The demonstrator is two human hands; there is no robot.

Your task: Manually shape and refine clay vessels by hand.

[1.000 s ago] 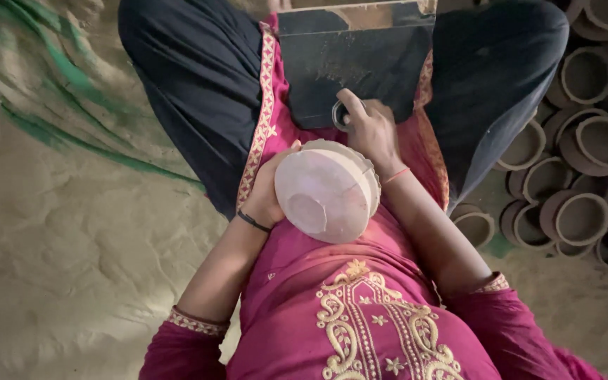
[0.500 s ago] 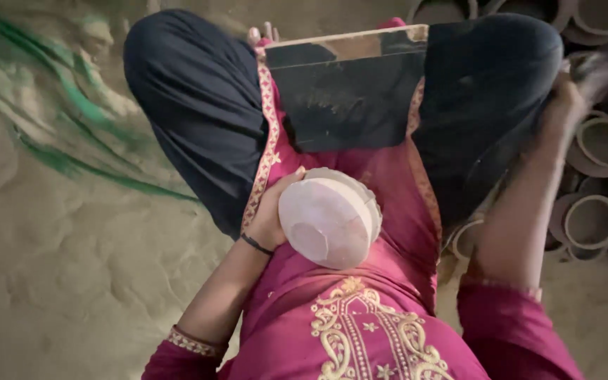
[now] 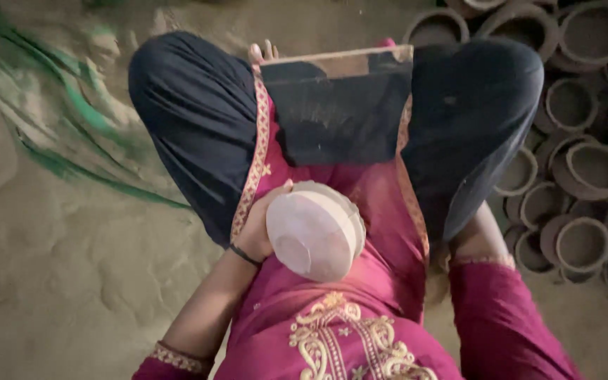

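Note:
My left hand grips a pale, round clay bowl by its side and holds it over my lap, its base turned up toward the camera. A dark flat board lies across my crossed legs just beyond the bowl. My right forearm reaches down to the right, beside my thigh. The right hand itself is hidden behind my leg, near the stacked pots.
Many small brown clay pots lie heaped on the ground at the right, mouths facing up or sideways. Sandy earth floor spreads to the left, with green streaks across it. Bare toes show beyond the board.
My right hand left the bowl and board and swung out to the right toward the pots, and now it is out of sight. The left hand keeps the bowl in my lap.

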